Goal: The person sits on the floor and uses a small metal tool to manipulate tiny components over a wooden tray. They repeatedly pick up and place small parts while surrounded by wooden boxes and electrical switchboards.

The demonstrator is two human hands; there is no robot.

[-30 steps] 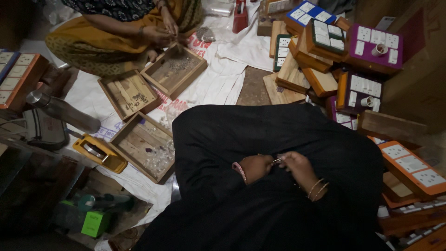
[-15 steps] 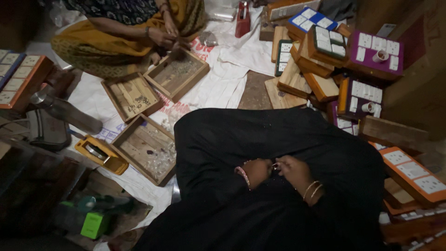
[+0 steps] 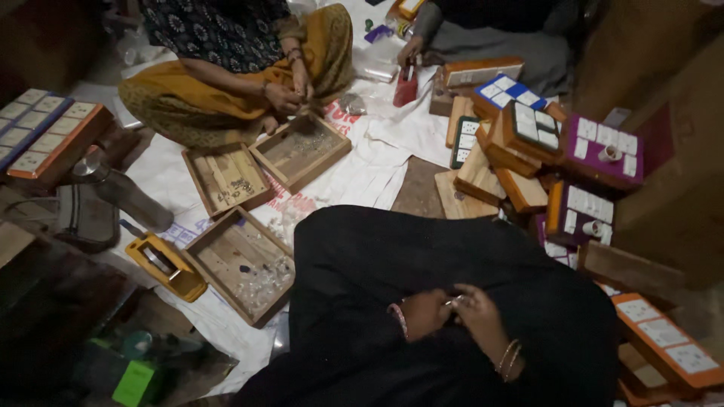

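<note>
1. The person's left hand (image 3: 424, 313) and right hand (image 3: 480, 318) met over a lap draped in black cloth (image 3: 422, 256), fingertips pinched together on a small pale piece (image 3: 455, 302) too tiny to make out; both hands were closed narrowly around it.
2. Thin gold-coloured bangles (image 3: 509, 357) circled the right wrist, and a pinkish band (image 3: 398, 319) sat at the left wrist.
3. Left of the hands, just past the cloth's edge, lay a shallow, square-cornered wooden tray (image 3: 240, 265) holding a scatter of small clear bits.
4. Beside that tray sat a yellow plastic holder (image 3: 166, 266), boxy and smooth.
5. Further out from the left hand, two more wooden trays (image 3: 268, 162) rested on white printed sheeting (image 3: 362, 173), crumpled and marked in red and blue.
6. Beyond the right hand stood a pile of flat wooden boards (image 3: 490, 162) with white rectangular fittings, some faced blue, some dark.
7. Purple boxes (image 3: 603, 151) with rows of white squares leaned further right of that pile.
8. Close to the right hand's outer side lay orange-edged boards (image 3: 664, 347) with white plates.
9. A small green box (image 3: 134, 383) sat low on the left, in shadow.
10. Across the sheeting, another person's hands (image 3: 290, 94) worked above mustard-coloured fabric, and a third person's hand (image 3: 411, 51) rested near a red object (image 3: 406, 87).
</note>
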